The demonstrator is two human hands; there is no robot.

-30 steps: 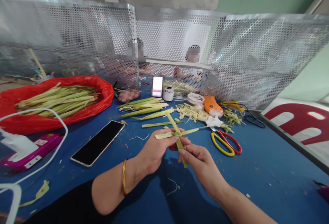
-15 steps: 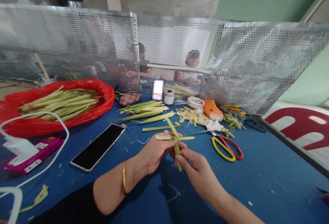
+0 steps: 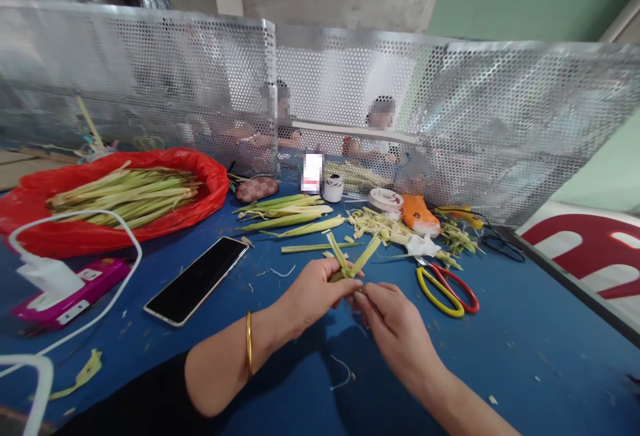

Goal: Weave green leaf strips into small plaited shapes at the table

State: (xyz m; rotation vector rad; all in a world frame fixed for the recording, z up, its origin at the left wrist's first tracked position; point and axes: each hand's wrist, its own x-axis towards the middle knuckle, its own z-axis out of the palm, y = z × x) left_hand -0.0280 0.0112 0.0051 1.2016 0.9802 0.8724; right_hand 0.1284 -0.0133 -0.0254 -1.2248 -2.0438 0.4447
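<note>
Between my hands is a small knot of folded green leaf strips (image 3: 367, 254), with two ends sticking up in a V. My left hand (image 3: 315, 293) pinches it from the left, thumb across the crossing point. From the right, my right hand (image 3: 395, 313) is closed at the lower part of the knot, fingertips almost touching the left thumb; the strip end there is mostly hidden. Beyond my hands lie a single cut strip (image 3: 310, 248) and a pile of long green leaves (image 3: 285, 213). Scissors with yellow and red handles (image 3: 443, 293) rest right of my right hand.
At the left are a red bag (image 3: 217, 179) of leaves, a purple power strip (image 3: 103, 283) with a white cable, and a phone (image 3: 197, 279). Leaf scraps (image 3: 380, 226), a tape roll (image 3: 385, 199) and an orange packet (image 3: 419, 213) lie farther back. A perforated metal screen (image 3: 330, 76) stands behind, two people beyond.
The strip end that pointed right now points up and right. The downward end has gone from view behind my fingers, and my right hand has closed in nearer the left thumb.
</note>
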